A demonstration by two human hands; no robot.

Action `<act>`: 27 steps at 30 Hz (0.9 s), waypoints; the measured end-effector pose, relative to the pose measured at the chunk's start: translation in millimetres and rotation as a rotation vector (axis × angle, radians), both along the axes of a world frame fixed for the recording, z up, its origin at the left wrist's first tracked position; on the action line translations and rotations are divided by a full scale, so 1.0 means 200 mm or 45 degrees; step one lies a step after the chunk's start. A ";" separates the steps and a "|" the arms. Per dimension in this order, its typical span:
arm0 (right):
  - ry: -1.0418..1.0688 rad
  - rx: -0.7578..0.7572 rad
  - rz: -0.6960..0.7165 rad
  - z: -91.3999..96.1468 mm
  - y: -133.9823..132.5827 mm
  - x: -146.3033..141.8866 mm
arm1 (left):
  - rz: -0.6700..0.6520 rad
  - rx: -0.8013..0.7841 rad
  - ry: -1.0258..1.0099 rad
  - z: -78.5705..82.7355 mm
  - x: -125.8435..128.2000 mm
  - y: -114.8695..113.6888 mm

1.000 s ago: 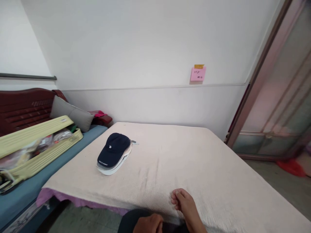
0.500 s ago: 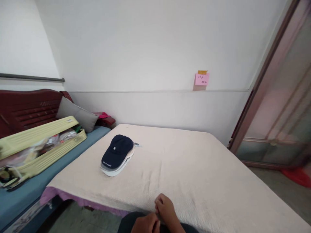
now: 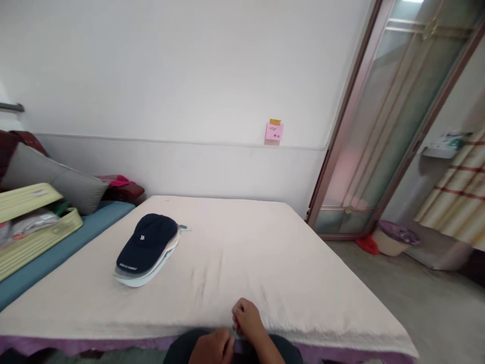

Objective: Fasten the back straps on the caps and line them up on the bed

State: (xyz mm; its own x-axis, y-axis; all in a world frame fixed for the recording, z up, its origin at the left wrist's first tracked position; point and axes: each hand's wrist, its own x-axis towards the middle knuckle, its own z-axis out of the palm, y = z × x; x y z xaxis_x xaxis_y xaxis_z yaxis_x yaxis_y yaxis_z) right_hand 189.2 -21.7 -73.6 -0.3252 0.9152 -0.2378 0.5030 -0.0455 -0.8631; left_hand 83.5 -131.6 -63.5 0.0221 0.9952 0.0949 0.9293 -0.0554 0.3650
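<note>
Loosely curled into a fist, my right hand (image 3: 247, 319) rests at the front edge of the cream-covered table (image 3: 250, 242), with nothing seen in it. My left hand (image 3: 213, 346) is curled too, lower and just left of it, over my dark-clothed lap; no object shows in its fingers. Apart from both hands, on the left of the cover, lies a stack of caps. The navy baseball cap (image 3: 151, 240) on top has a small white emblem and white lettering on its brim. Beneath it the pale cap (image 3: 134, 280) and other light edges stick out.
To the left, a blue mattress (image 3: 102, 215) carries a grey pillow (image 3: 56, 177) and an opened pale yellow case (image 3: 41, 237) with bagged things inside. A pink note (image 3: 274, 131) is taped to the wall. Right stand a glass sliding door (image 3: 375, 126) and a bin (image 3: 394, 240).
The view has swung to the right, bringing the bin and curtain into sight. The caps lie as before, and both hands stay curled near the table's edge.
</note>
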 end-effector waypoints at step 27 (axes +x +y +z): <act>0.016 -0.154 0.003 0.02 0.04 0.04 | 0.264 0.181 -0.320 0.06 -0.24 -0.17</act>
State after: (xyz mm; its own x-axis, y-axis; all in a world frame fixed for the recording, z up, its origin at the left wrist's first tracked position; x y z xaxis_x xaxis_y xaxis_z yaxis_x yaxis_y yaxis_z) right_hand 197.9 -13.7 -70.2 -0.3310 0.8794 -0.3421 0.4927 -0.1482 -0.8575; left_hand 34.7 -166.0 -51.3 -0.2208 0.9525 0.2100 0.8082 0.0581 0.5861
